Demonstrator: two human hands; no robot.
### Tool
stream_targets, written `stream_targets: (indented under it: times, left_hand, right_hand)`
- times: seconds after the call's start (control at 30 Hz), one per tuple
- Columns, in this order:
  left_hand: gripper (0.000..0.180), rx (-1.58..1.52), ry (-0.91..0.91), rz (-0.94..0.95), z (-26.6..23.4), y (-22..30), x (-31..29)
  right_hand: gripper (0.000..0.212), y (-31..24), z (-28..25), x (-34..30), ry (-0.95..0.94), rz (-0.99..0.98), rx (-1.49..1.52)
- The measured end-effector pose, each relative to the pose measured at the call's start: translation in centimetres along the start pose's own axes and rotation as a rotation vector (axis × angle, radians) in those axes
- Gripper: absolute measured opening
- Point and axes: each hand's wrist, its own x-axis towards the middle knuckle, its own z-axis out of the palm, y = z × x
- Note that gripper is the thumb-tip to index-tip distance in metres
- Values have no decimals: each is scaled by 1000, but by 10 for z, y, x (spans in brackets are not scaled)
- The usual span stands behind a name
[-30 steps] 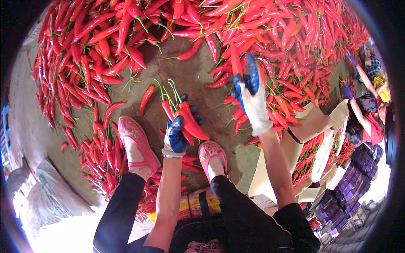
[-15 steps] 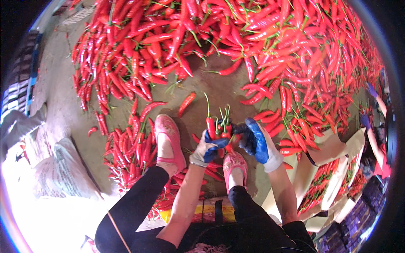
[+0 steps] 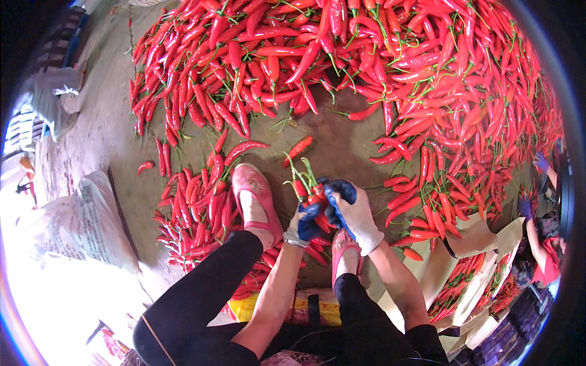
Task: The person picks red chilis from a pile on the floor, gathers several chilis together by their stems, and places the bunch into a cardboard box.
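Gripping red chilies (image 3: 314,196) w/ L hand (image 3: 304,225), R hand (image 3: 352,212) against them

Just one head-worn fisheye looking down, pretty close in: legs (image 3: 204,296) near, hands (image 3: 357,215) mid-view, pepper pile (image 3: 421,67) far.

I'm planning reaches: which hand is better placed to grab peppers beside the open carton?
Probably the right hand: it is nearer those peppers, on their side of the pepper bunch. The left hand holds the bunch from the farther side.
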Motion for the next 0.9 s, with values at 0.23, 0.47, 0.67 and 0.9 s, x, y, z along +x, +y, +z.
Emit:
stream_targets:
  times: [0.23,0.47,0.67,0.9]
  left_hand:
    - [82,-350,-207,213,-4,27,7]
    - [83,-280,-249,253,2,26,11]
    - [80,-375,-238,296,-9,35,-3]
    - [78,-344,-103,161,-3,37,3]
  right_hand:
    - [23,-95,35,83,102,-304,-156]
    - [25,-137,55,187,309,-422,-273]
    - [26,-77,8,156,-29,-342,-72]
    - [35,-13,-12,55,-122,-251,107]
